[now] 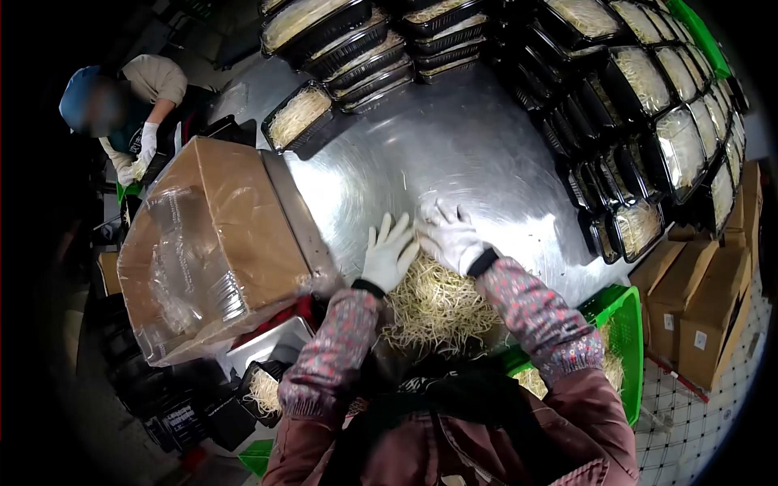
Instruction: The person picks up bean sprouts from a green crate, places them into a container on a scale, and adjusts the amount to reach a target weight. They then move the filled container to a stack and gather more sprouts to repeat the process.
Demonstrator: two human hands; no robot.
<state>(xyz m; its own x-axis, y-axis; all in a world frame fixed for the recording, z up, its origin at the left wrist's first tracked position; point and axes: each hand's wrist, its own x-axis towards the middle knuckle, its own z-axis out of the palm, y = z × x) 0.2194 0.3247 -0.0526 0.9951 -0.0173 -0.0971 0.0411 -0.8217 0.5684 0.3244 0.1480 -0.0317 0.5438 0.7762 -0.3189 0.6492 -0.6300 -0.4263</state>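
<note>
L hand [389, 253], R hand [450, 235] spread flat on sprout pile [438, 306]. Risk: hasty sweep drops strands off surface [454, 154], 6 o'clock.

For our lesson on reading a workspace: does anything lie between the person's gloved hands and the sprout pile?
Nothing visible does. The left hand and right hand both rest at the far edge of the sprout pile on the metal table. The cardboard box stands apart, to the left.
</note>
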